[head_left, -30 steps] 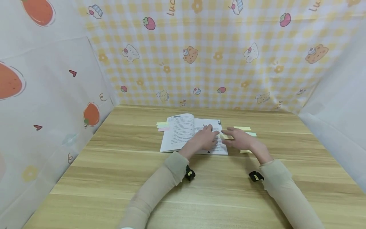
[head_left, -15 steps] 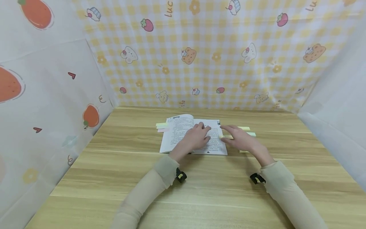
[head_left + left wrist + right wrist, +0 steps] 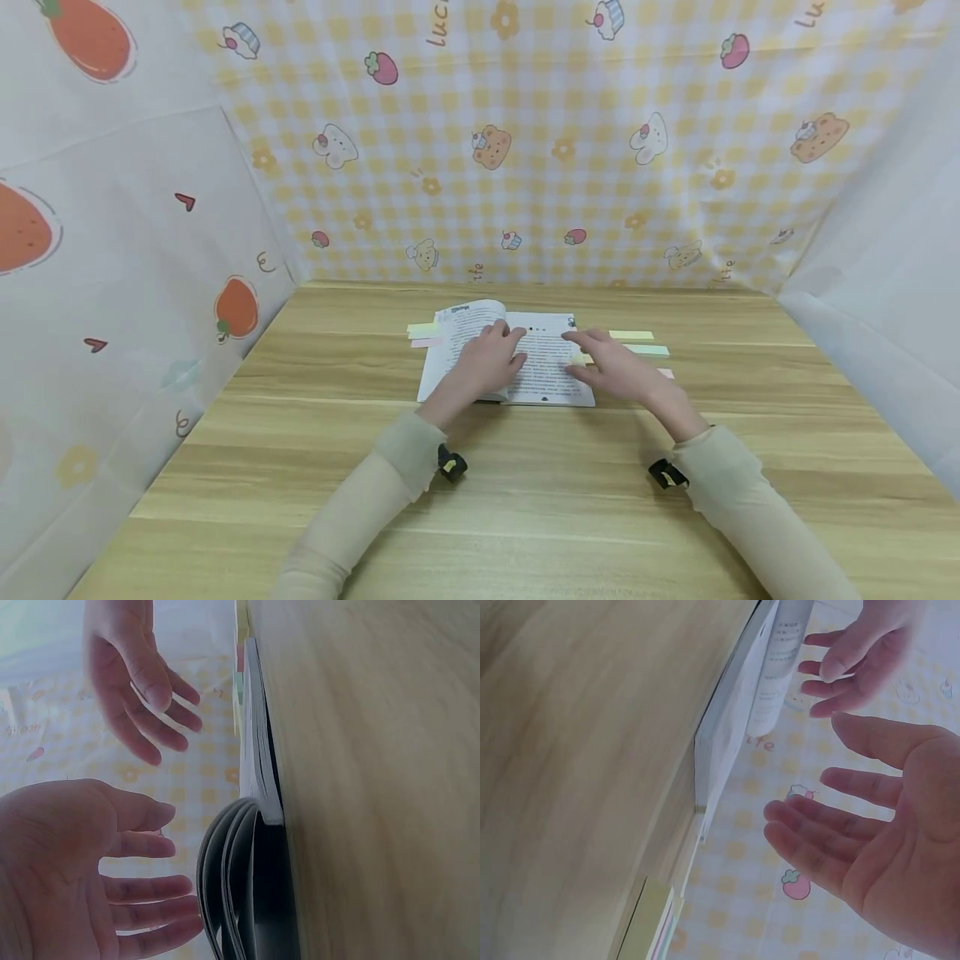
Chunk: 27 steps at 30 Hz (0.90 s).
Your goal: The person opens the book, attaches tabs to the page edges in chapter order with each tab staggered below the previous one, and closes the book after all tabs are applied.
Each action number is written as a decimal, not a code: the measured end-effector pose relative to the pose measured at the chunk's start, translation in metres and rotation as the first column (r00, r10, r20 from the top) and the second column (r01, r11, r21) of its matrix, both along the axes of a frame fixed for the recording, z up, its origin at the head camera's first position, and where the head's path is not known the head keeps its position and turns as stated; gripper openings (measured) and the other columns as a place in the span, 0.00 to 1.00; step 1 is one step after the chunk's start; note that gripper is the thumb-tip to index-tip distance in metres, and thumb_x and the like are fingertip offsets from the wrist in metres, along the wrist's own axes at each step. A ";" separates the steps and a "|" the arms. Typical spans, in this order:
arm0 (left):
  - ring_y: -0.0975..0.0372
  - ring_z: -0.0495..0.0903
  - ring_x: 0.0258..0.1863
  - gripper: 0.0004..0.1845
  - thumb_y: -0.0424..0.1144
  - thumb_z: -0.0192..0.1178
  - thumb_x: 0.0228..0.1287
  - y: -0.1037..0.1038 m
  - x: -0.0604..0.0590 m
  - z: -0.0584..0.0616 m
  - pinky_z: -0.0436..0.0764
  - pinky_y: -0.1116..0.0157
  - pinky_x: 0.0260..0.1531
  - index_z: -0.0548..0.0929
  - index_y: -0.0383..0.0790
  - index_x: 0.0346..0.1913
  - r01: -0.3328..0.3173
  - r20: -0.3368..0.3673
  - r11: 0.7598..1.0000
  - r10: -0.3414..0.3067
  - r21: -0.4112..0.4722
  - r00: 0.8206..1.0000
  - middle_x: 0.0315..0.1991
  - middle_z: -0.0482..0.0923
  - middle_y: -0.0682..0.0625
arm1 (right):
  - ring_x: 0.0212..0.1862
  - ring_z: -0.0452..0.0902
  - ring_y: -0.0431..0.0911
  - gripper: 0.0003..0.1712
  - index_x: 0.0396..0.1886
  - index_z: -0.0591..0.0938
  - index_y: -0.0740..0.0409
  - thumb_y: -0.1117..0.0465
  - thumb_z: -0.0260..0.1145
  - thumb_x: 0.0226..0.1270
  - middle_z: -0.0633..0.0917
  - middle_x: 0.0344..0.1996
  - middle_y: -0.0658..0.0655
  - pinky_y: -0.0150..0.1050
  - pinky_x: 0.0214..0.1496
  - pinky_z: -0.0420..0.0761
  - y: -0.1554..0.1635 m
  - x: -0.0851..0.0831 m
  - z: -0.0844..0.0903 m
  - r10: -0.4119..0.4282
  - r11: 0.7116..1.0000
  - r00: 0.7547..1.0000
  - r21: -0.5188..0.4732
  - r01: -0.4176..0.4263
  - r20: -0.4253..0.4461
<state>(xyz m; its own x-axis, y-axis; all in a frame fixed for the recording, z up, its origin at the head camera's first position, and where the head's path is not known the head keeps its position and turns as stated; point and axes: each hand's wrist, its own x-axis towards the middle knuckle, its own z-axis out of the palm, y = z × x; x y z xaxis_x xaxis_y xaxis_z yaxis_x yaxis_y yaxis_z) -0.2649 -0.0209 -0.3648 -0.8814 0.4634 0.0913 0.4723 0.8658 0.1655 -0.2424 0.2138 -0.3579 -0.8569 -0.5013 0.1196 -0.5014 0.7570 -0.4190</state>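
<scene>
Head view bright, even, soft; your hands drop only faint shadow onto table (image 3: pixel 525 492) just below wrists. No glare. Wide-angle bend toward frame edges, backdrop lines curving. Left wrist view: dim, bluish cast, left hand (image 3: pixel 82 877) in shade, wood beyond fingertips smeared. Right wrist view: brighter, warm; right hand (image 3: pixel 877 847) soft-focus, wood past fingers blurred.
</scene>
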 end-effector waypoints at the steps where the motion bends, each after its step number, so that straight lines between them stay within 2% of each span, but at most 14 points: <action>1: 0.54 0.76 0.49 0.24 0.47 0.52 0.78 -0.002 0.000 0.000 0.82 0.59 0.38 0.72 0.44 0.71 -0.005 0.001 1.000 0.005 0.004 1.000 0.57 0.73 0.43 | 0.61 0.75 0.65 0.34 0.72 0.68 0.67 0.57 0.66 0.73 0.72 0.65 0.74 0.60 0.59 0.77 -0.001 0.000 0.000 0.005 1.000 1.000 -0.001 -0.005 -0.002; 11: 0.51 0.75 0.55 0.23 0.45 0.52 0.78 -0.020 0.004 0.003 0.83 0.53 0.42 0.73 0.40 0.70 -0.087 0.032 0.993 0.084 0.081 0.996 0.59 0.73 0.40 | 0.54 0.81 0.61 0.34 0.70 0.70 0.67 0.55 0.68 0.71 0.77 0.61 0.72 0.56 0.53 0.82 -0.015 0.003 -0.002 0.036 0.999 0.998 0.008 -0.036 -0.044; 19: 0.49 0.76 0.53 0.23 0.43 0.53 0.77 -0.034 0.004 -0.001 0.83 0.51 0.41 0.74 0.38 0.69 -0.120 0.027 0.988 0.117 0.097 0.993 0.58 0.74 0.38 | 0.55 0.81 0.61 0.36 0.71 0.69 0.67 0.55 0.68 0.71 0.76 0.64 0.70 0.55 0.57 0.80 -0.025 0.001 -0.005 0.078 0.997 0.997 -0.009 -0.078 0.013; 27: 0.47 0.78 0.52 0.23 0.42 0.54 0.76 -0.044 0.005 -0.005 0.82 0.49 0.44 0.75 0.35 0.67 -0.145 0.031 0.981 0.143 0.127 0.989 0.56 0.76 0.36 | 0.54 0.82 0.60 0.36 0.72 0.68 0.64 0.53 0.67 0.71 0.75 0.63 0.70 0.54 0.54 0.82 -0.035 0.001 -0.009 0.096 0.995 0.995 0.004 -0.096 0.042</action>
